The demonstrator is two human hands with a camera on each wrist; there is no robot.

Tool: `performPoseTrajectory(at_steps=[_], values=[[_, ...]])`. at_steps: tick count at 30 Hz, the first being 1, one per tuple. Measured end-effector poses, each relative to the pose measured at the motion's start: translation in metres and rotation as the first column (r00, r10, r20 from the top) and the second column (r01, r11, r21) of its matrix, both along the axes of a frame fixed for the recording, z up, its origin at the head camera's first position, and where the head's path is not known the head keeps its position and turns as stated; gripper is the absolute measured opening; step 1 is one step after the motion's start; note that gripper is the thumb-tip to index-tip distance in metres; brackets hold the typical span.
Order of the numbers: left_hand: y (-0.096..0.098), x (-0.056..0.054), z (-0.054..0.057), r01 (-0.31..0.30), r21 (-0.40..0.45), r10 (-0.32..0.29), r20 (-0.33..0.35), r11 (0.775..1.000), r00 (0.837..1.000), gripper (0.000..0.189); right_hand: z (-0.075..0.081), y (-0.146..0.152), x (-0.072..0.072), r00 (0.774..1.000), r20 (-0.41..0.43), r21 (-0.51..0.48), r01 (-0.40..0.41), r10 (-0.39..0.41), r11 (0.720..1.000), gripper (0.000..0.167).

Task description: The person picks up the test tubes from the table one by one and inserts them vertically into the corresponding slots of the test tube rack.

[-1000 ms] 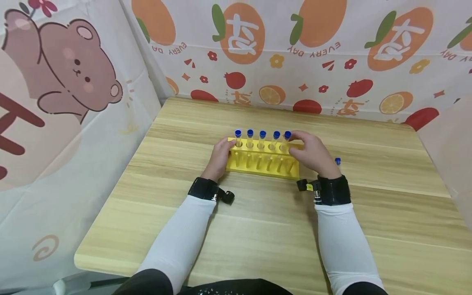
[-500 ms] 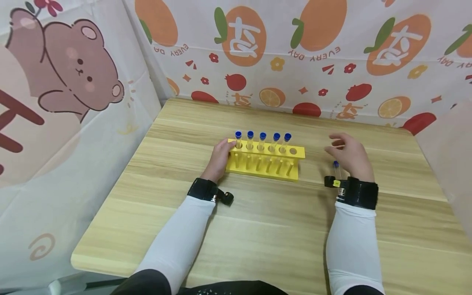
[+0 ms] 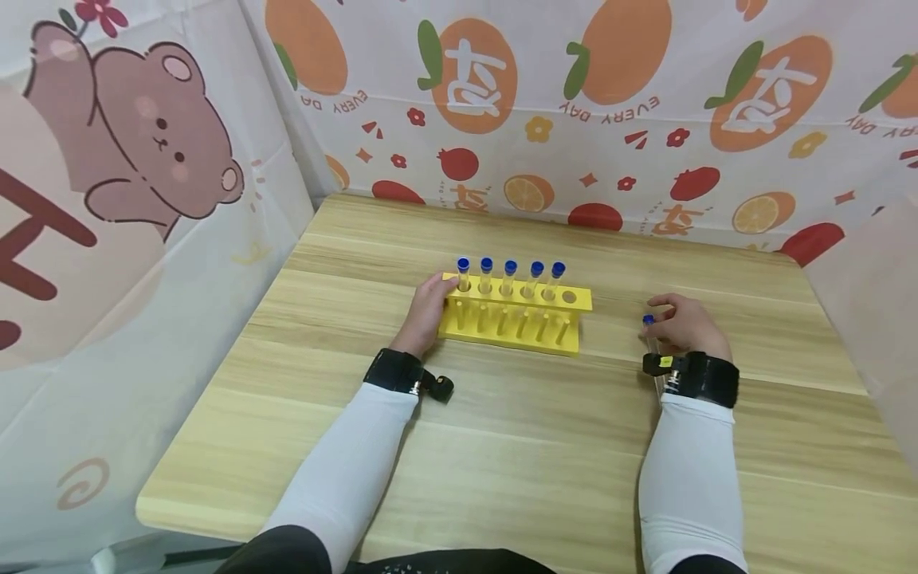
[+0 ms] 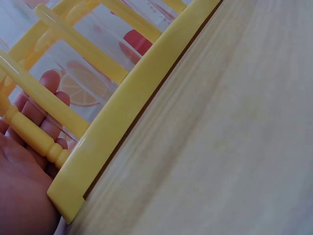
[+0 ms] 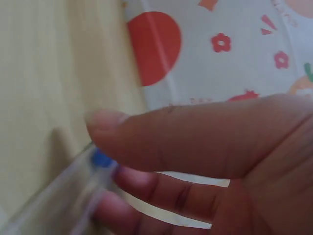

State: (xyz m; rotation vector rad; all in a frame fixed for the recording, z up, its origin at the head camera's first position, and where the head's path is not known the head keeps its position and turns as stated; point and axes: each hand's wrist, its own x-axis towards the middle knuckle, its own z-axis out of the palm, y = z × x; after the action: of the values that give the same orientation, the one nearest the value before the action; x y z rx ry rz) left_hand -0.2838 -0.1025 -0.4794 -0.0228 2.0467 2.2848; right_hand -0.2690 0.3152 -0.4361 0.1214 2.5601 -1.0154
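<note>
My left hand point(image 3: 425, 312) grips the left end of a yellow test tube rack point(image 3: 502, 343); in the left wrist view its fingers point(image 4: 51, 81) curl behind the end post. Several clear test tubes with blue caps point(image 3: 510, 267) stand in the rack, some leaning slightly, and the rightmost hole is vacant. Off to the right, my right hand point(image 3: 690, 325) pinches another blue-capped test tube point(image 3: 653, 344) near its cap. In the right wrist view that tube point(image 5: 63, 196) is blurred, with the thumb point(image 5: 161, 139) on one side and fingertips on the other.
The rack stands on a light wooden table point(image 3: 495, 462). A fruit-print cloth point(image 3: 538, 151) hangs behind the table's back edge. A bear-print cloth point(image 3: 265, 159) hangs along the left side.
My right hand has left the rightmost tube in the rack, travelled right, and come down on the separate tube, taking hold of it. The left hand keeps its grip on the rack.
</note>
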Motion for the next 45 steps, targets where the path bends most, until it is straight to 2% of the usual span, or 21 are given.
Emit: performPoseTrajectory(at_steps=[6, 13, 15, 17, 20, 24, 26, 27, 28, 30, 31, 35, 37, 38, 40, 44, 45], values=[[0.001, 0.001, 0.0, 0.003, 0.018, -0.003, -0.003, 1.0, 1.0, 0.02, -0.008, -0.01, -0.003, 0.998, -0.055, 0.059, -0.011, 0.015, 0.998, 0.059], [-0.002, 0.001, -0.002, 0.007, 0.003, -0.007, -0.005, 1.0, 1.0, 0.021, -0.006, -0.023, -0.003, 0.998, -0.065, 0.027, 0.026, -0.024, 0.999, 0.055], [-0.002, 0.001, -0.003, 0.009, 0.001, -0.009, -0.005, 1.0, 1.0, 0.021, -0.004, -0.027, -0.002, 0.992, -0.113, 0.007, 0.051, -0.05, 0.999, 0.053], [-0.002, 0.002, -0.002, 0.012, -0.006, -0.012, -0.004, 1.0, 1.0, 0.022, -0.001, -0.03, -0.002, 0.977, -0.2, -0.004, 0.077, -0.077, 0.997, 0.05], [-0.003, 0.002, -0.002, 0.016, -0.011, -0.016, -0.002, 1.0, 1.0, 0.022, 0.008, -0.038, 0.0, 0.924, -0.353, -0.054, 0.138, -0.148, 0.989, 0.051], [-0.003, 0.003, -0.002, 0.018, -0.018, -0.018, 0.0, 1.0, 1.0, 0.022, 0.022, -0.052, 0.001, 0.804, -0.542, -0.141, 0.199, -0.244, 0.97, 0.049], [-0.003, 0.003, -0.002, 0.017, -0.02, -0.017, 0.0, 1.0, 1.0, 0.023, 0.027, -0.058, 0.002, 0.744, -0.607, -0.189, 0.206, -0.28, 0.96, 0.045], [-0.003, 0.003, -0.001, 0.017, -0.02, -0.017, 0.001, 1.0, 1.0, 0.023, 0.029, -0.061, 0.002, 0.721, -0.631, -0.206, 0.198, -0.285, 0.958, 0.043], [-0.003, 0.003, -0.001, 0.017, -0.02, -0.017, 0.003, 1.0, 1.0, 0.023, 0.03, -0.064, 0.003, 0.708, -0.644, -0.22, 0.19, -0.288, 0.957, 0.042], [-0.002, 0.003, -0.001, 0.014, -0.016, -0.014, 0.004, 1.0, 1.0, 0.024, 0.032, -0.069, 0.004, 0.71, -0.646, -0.231, 0.168, -0.28, 0.958, 0.04], [-0.002, 0.004, -0.002, 0.012, -0.014, -0.012, 0.006, 1.0, 1.0, 0.024, 0.032, -0.071, 0.004, 0.719, -0.64, -0.23, 0.157, -0.271, 0.96, 0.039], [-0.002, 0.004, -0.003, 0.006, -0.013, -0.006, 0.006, 1.0, 1.0, 0.023, 0.033, -0.077, 0.004, 0.785, -0.586, -0.166, 0.125, -0.2, 0.978, 0.038], [-0.002, 0.004, -0.003, 0.003, -0.013, -0.003, 0.005, 1.0, 1.0, 0.022, 0.033, -0.079, 0.004, 0.807, -0.564, -0.137, 0.119, -0.176, 0.984, 0.037], [-0.002, 0.004, -0.004, 0.002, -0.016, -0.002, 0.004, 1.0, 1.0, 0.022, 0.033, -0.079, 0.004, 0.808, -0.564, -0.128, 0.117, -0.169, 0.985, 0.038], [-0.002, 0.004, -0.003, -0.001, -0.018, 0.001, 0.003, 1.0, 1.0, 0.022, 0.034, -0.081, 0.004, 0.792, -0.582, -0.139, 0.125, -0.183, 0.982, 0.04], [-0.003, 0.004, -0.003, 0.001, -0.027, -0.001, 0.003, 1.0, 1.0, 0.023, 0.036, -0.083, 0.004, 0.708, -0.655, -0.229, 0.147, -0.264, 0.962, 0.039], [-0.004, 0.003, -0.003, 0.0, -0.024, 0.0, 0.004, 1.0, 1.0, 0.023, 0.036, -0.083, 0.004, 0.694, -0.665, -0.247, 0.145, -0.276, 0.958, 0.038]])
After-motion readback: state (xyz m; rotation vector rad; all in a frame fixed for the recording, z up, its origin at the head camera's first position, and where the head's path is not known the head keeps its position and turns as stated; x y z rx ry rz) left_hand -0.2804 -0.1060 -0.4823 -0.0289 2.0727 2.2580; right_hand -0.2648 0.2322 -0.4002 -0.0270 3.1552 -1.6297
